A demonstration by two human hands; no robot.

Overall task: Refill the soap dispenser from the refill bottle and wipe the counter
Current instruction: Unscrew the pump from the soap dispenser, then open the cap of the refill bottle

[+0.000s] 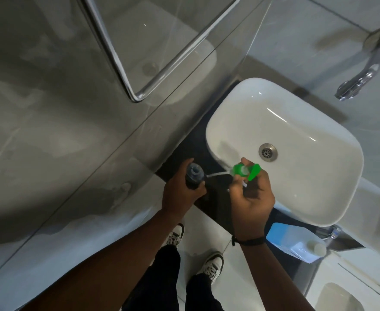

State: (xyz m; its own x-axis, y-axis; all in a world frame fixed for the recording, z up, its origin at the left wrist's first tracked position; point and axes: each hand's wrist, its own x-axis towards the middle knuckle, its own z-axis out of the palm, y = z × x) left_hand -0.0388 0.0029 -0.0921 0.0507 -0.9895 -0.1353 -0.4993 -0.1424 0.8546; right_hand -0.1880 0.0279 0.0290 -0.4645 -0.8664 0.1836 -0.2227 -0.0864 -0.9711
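The soap dispenser bottle [38, 175] is dark with an open round mouth and stands on the black counter [193, 140] left of the basin. My left hand [180, 194] grips its body. My right hand [251, 196] holds the green pump head [246, 171], lifted off the bottle and tilted, with its thin white dip tube [216, 175] pointing toward the open mouth. A pale blue refill bottle [296, 241] with a white cap lies at the counter's front right.
A white vessel basin [285, 144] with a steel drain fills the counter's right. A chrome tap [370, 63] juts from the wall above it. A glass panel with a chrome frame [139, 63] runs along the left. My shoes stand on a white floor below.
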